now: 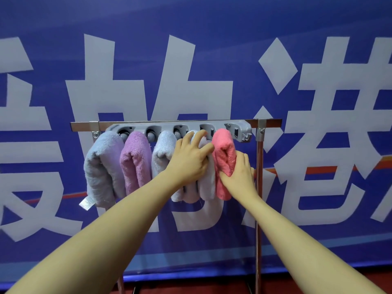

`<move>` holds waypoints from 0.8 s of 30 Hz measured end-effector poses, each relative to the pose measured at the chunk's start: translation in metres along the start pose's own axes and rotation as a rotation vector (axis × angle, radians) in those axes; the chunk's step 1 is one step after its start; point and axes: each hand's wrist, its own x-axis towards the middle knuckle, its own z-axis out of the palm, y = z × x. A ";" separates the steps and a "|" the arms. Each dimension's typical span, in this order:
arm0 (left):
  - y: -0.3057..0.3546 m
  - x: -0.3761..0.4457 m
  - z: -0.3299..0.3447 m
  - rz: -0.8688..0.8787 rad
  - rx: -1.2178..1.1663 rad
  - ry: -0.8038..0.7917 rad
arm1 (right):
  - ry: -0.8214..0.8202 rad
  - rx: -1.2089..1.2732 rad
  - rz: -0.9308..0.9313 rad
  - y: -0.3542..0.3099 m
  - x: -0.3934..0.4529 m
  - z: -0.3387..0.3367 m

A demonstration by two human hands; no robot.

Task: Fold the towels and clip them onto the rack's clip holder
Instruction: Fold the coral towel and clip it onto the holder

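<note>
A blue banner (212,60) with large white characters is filling the whole background. In front of it a metal rack (259,187) is standing, its top bar running left to right and its right post dropping straight down to the floor. A grey clip holder (239,129) is lying along that bar, its long axis horizontal, its slots facing the person.

Five folded towels are hanging from the holder side by side, each with its long axis vertical and its folded top pushed up into a slot. From the left: a grey-blue towel (101,166) with a white label dangling at its lower corner, a purple towel (135,162), a pale blue towel (162,153), a white towel (209,183) and a pink towel (222,158), each touching its neighbour.

The left hand (188,160) is pressing on the upper part of the white towel, fingers spread and curling over its top just below the holder. The right hand (239,172) is gripping the pink towel at its middle, fingers wrapping round its right side and thumb lying on its front.
</note>
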 end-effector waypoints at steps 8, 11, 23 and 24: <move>0.012 -0.010 0.002 0.043 0.165 0.015 | 0.022 0.047 0.040 -0.002 -0.005 -0.016; 0.024 -0.016 0.011 0.141 0.198 -0.029 | 0.077 0.001 0.039 -0.001 -0.005 -0.024; 0.057 -0.034 0.059 0.009 0.083 0.086 | 0.119 0.046 0.031 0.005 0.004 -0.044; 0.056 -0.036 0.058 0.037 0.063 0.095 | 0.124 0.061 0.039 0.003 0.003 -0.045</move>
